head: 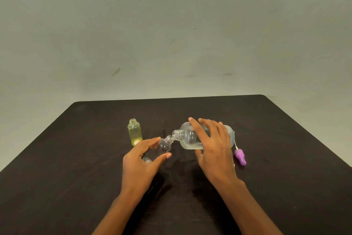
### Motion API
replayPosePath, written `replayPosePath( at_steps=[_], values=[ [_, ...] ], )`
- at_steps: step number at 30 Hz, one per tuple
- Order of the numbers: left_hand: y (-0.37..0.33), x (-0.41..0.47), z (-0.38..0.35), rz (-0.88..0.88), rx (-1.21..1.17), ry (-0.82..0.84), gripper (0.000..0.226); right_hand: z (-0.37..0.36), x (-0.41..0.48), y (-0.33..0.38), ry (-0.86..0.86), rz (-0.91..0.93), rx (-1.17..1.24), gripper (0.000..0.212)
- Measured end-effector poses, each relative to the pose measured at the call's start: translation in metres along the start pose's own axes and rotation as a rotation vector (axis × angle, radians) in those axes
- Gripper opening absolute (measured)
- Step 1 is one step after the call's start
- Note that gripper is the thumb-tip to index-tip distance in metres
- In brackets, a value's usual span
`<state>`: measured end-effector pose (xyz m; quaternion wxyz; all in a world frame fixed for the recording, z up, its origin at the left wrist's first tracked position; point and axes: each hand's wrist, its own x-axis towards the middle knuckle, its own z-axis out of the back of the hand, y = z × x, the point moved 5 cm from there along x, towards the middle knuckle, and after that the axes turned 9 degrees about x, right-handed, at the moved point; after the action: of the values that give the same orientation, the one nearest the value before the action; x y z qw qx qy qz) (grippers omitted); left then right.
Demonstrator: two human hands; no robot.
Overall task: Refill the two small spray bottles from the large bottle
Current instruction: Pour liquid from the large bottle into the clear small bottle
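A dark counter [266, 139] holds everything. Above it, the right hand [213, 145] wraps its fingers around the large bottle [187, 136], tipped sideways, mouth touching the neck of a small clear bottle [162, 148]. The left hand [139, 160] grips that bottle, tilted. Both look like light, smooth plastic, probably slippery when wet; mid-body holds suit them. A small yellow bottle [134, 132] stands uncapped to the left; a purple spray cap [240, 156] lies to the right.

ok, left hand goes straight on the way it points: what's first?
Probably the large bottle, held tilted by the right hand; the left hand grips the small clear bottle aimed at it.
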<state>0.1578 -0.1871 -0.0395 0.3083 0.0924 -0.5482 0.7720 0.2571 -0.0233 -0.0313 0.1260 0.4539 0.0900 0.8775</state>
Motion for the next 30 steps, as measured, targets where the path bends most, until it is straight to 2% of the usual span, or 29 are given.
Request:
replayPosePath(
  at_steps=[30],
  values=[
    [-0.0013, -0.0017, -0.0016, -0.014, 0.004, 0.015, 0.044, 0.0051, 0.0019, 0.003, 0.002, 0.002, -0.014, 0.092]
  ],
)
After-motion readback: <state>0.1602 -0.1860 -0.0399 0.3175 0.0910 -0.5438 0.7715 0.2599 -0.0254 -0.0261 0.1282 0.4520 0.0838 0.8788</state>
